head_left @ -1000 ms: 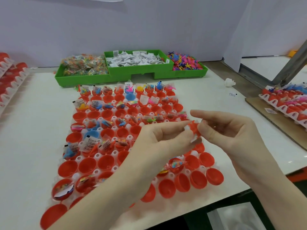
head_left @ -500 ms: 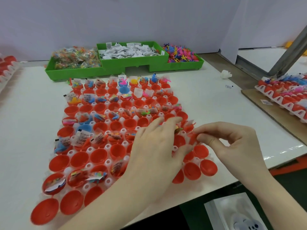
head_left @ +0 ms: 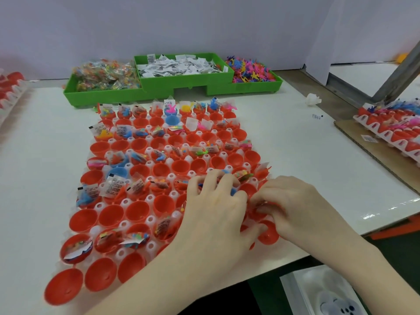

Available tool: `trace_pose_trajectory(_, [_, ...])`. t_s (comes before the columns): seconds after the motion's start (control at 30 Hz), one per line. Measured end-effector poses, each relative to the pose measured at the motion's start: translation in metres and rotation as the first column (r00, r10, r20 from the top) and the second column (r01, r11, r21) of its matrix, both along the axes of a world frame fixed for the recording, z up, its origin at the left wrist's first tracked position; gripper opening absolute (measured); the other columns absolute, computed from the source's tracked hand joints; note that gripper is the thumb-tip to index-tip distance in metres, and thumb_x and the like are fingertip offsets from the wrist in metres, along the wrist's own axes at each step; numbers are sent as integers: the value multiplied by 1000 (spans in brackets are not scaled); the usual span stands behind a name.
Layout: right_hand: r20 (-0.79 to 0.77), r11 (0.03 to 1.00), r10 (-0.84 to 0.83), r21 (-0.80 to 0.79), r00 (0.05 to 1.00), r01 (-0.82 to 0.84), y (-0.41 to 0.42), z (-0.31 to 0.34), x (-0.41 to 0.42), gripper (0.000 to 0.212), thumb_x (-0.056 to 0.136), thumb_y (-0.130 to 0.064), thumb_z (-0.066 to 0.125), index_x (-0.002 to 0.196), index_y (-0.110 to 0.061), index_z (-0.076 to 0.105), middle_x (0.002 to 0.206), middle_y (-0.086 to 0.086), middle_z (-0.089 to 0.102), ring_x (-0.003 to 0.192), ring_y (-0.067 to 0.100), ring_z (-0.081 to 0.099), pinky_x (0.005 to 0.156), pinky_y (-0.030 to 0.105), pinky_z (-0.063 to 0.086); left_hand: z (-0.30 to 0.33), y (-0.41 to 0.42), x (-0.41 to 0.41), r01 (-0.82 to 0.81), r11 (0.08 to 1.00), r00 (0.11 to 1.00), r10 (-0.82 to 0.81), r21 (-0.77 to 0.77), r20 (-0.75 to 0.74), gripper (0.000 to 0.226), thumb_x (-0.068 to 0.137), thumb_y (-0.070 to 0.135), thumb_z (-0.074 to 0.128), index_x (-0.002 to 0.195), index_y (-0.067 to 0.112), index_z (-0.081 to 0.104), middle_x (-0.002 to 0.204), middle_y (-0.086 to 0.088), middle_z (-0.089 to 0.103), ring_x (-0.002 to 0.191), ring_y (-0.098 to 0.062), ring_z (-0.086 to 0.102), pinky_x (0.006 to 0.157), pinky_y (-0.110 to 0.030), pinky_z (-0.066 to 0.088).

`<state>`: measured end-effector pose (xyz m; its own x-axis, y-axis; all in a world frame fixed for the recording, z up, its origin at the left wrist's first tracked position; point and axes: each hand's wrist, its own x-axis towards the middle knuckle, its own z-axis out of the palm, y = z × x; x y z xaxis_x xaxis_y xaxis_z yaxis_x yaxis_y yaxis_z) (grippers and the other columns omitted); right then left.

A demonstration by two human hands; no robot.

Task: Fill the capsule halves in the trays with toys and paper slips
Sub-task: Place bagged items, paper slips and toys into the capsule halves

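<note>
A clear plastic tray with white pegs lies on the white table, and its rows carry red plastic capsule halves, mouths up. Many halves in the far and middle rows already hold small bright toys in clear wrap and printed white paper slips; several in the near rows, toward the table's front edge, hold nothing visible. A few blue capsule halves sit among the red ones. The left hand lies palm down over the right side of the tray, its fingers spread and lightly bent across the cups, the fingertips touching filled halves near a wrapped toy; whether it grips anything underneath cannot be told. The right hand is just beside it at the tray's right edge, its fingers curled down and pinching at a red capsule half there, though what is between the fingertips is hidden. At the far side of the table stands a green plastic bin with three compartments: the left holds wrapped multicoloured toys, the middle a heap of white paper slips, the right loose pink, blue and yellow toy figures. Further trays of red halves sit at the left edge and, on brown cardboard, at the right edge.
</note>
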<state>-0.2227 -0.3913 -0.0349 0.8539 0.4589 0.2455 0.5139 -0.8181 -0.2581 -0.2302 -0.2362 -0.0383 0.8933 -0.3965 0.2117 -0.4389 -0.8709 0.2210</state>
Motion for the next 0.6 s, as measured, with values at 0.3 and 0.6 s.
trace_pose_trajectory(0.3, [-205, 995, -81, -68, 975, 68, 2, 11, 7, 10, 71, -16, 60, 75, -23, 64, 67, -6, 65, 62, 10, 43, 59, 27, 43, -3, -4, 0, 113, 992, 992, -109, -58, 66, 28, 67, 42, 55, 62, 21, 72, 82, 2, 67, 84, -22, 64, 79, -31, 45])
trace_pose_trajectory(0.6, [-313, 1000, -14, -5, 950, 14, 2, 18, 19, 52, 68, -14, 73, 95, -53, 51, 74, -14, 62, 73, 6, 56, 67, 22, 46, 6, 11, -2, 200, 976, 972, -209, 87, 106, 37, 80, 50, 49, 72, 25, 75, 104, 2, 67, 91, -17, 64, 87, -37, 46])
